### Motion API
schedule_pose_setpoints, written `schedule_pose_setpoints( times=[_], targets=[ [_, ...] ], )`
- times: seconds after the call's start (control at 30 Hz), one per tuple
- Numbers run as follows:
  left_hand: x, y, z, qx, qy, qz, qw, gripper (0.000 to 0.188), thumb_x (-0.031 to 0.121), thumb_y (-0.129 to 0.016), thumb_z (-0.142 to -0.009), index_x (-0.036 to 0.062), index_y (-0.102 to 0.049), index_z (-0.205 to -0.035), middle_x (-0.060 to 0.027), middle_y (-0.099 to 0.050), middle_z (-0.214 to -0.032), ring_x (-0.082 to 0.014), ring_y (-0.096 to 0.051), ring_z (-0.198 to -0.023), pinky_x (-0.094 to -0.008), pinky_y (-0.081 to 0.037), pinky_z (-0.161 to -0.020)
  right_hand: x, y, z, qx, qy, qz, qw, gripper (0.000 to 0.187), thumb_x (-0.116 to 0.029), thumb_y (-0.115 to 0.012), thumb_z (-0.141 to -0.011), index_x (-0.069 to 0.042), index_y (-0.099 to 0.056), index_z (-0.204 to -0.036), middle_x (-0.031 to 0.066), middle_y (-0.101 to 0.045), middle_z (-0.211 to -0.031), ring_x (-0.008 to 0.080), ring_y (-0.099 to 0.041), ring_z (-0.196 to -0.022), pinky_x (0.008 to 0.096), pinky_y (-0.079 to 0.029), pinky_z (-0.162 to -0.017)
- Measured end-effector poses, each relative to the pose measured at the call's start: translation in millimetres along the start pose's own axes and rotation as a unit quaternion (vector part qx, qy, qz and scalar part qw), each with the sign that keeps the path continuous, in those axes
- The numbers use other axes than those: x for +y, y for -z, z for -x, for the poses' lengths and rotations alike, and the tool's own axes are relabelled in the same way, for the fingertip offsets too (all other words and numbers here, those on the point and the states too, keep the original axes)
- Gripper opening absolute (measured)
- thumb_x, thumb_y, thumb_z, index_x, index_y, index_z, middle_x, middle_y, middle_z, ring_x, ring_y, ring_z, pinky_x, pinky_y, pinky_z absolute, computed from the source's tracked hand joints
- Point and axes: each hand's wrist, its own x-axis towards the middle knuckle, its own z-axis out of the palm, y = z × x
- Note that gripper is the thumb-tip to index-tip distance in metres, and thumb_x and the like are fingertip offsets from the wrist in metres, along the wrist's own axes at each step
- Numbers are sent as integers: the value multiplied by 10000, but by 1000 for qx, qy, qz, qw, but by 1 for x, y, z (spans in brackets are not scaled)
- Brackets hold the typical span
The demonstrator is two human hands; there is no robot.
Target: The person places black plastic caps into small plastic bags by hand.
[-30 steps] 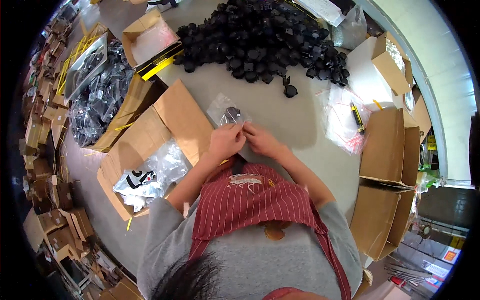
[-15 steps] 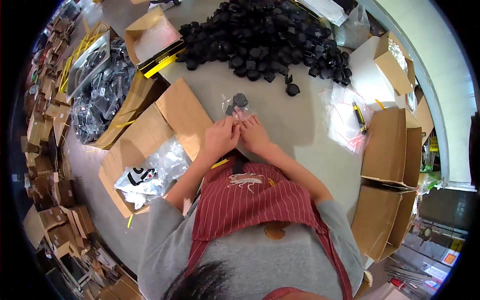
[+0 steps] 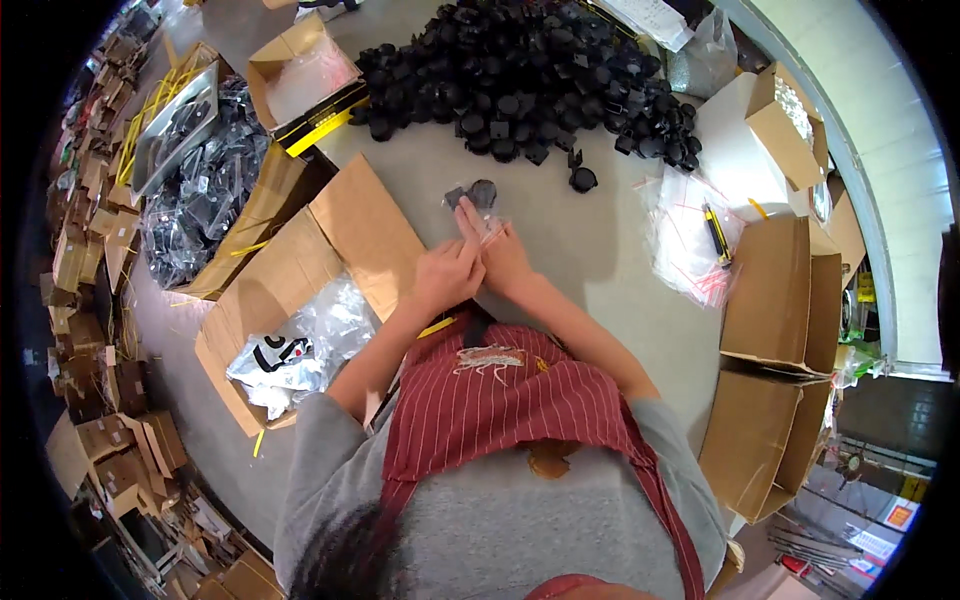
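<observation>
The black part point(image 3: 483, 192) seems bagged in clear plastic point(image 3: 491, 230) on the table point(image 3: 590, 245) before you; your left hand point(image 3: 447, 272) stretches fingers over it, your right hand point(image 3: 507, 264) meets its near edge, and neither grip nor sealing can be told. Beyond, a heap of black parts point(image 3: 520, 85) looks unbagged. Leftward, a white wrapper point(image 3: 262, 362) bears bold dark lettering.

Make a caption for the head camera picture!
Left hand and right hand at a clear bag with a dark item, near a black heap.
</observation>
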Motion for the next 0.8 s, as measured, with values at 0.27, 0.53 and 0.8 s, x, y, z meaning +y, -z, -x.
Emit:
schedule_pose_setpoints(
  times=[0.27,0.53,0.8],
  targets=[
    [-12,-3,1,19,70,-12,997,119,148,-629,-805,73,-576,-880,-111,-622,-730,-281,-638,-677,-411,-516,-560,50,50,13,62,-23,-273,960,286,-109,-651,-797,-15,-681,-1066,170,-651,-1131,346,-572,-1133,464,-443,-978],
    [0,-11,-6,-5,75,8,997,112,159,-621,-822,79,-554,-863,-94,-630,-731,-293,-640,-689,-429,-519,-567,157,37,5,133,-309,83,938,436,-107,-634,-832,-88,-576,-1264,112,-563,-1274,376,-540,-1112,445,-465,-934],
    [-1,0,-1,-15,113,24,993,118,149,-631,-832,71,-553,-874,-106,-633,-740,-291,-644,-715,-421,-519,-603,114,47,55,132,-85,-59,986,685,147,-449,-668,-193,-663,-1222,125,-512,-1379,341,-507,-1228,391,-458,-967]
  ],
)
